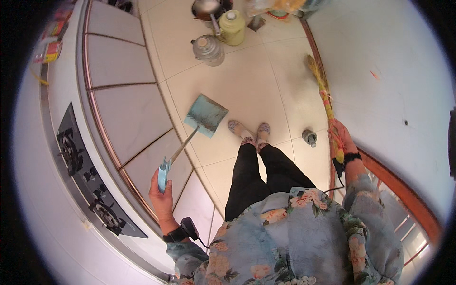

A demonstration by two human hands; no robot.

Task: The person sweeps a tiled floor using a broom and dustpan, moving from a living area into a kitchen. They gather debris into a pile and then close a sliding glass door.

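In my left hand (162,199) is the light-blue handle end of a long-handled dustpan (206,114). Its pan hangs over or rests on the floor tiles, ahead and left of my feet, with dark dirt or stains on its surface. My right hand (342,135) grips a straw hand broom (323,93) by its handle, which is bound with pinkish ties. The broom's bristles point away from me, along the foot of the white wall. Straps with small black devices circle both wrists.
Left runs a counter with a black gas hob (96,181) above pale cabinet doors (128,107). Ahead stand a clear plastic jug (210,51), a yellow-green thermos (232,30) and a pan (210,7). A small dark cylindrical object (309,136) sits right of my feet, near a wooden door frame (402,185).
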